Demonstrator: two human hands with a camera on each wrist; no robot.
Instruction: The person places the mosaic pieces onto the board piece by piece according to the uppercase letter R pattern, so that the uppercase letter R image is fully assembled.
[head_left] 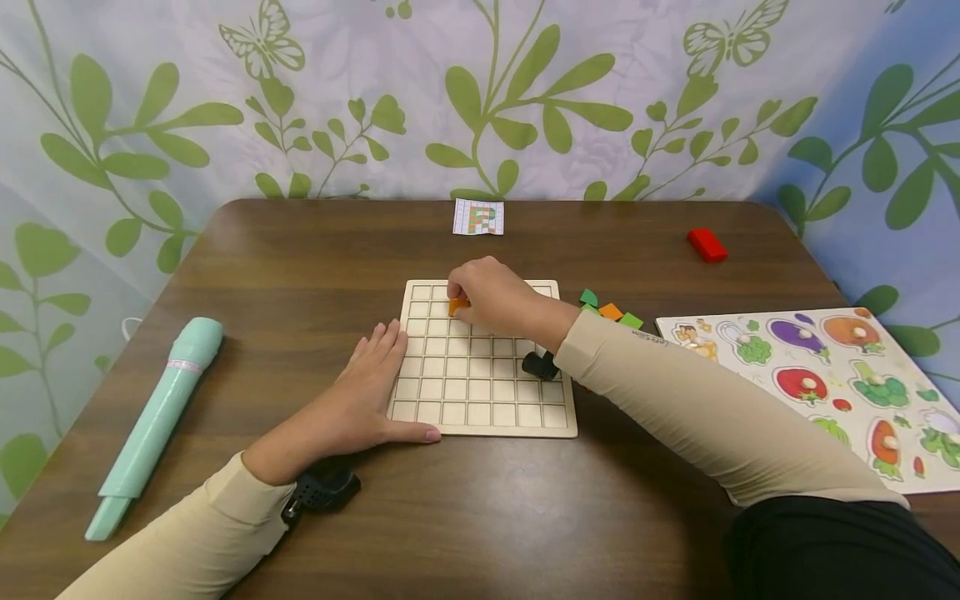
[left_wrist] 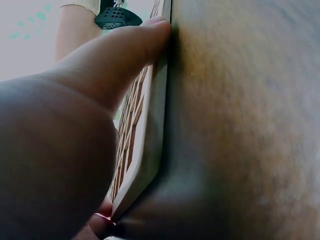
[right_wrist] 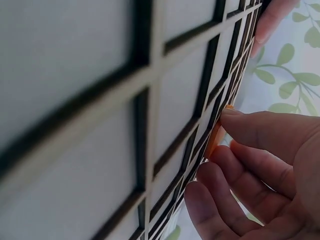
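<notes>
A pale wooden grid board (head_left: 465,392) lies flat on the table, its squares bordered by raised lines. Near its far side, my right hand (head_left: 491,296) pinches an orange square tile (head_left: 457,307) against the grid. In the right wrist view, the thumb and fingers of the right hand (right_wrist: 265,170) hold that orange tile (right_wrist: 215,137) at the board's surface. My left hand (head_left: 367,392) rests with straight fingers along the board's left edge, the thumb at its near edge. The left wrist view shows the left thumb (left_wrist: 125,55) touching the board's rim (left_wrist: 150,125).
Several loose green and orange tiles (head_left: 611,312) lie right of the board, partly behind the right forearm. A patterned card (head_left: 478,217) is at the back, a red block (head_left: 707,245) back right. Vegetable puzzle board (head_left: 772,346) at right; folded mint umbrella (head_left: 161,408) at left.
</notes>
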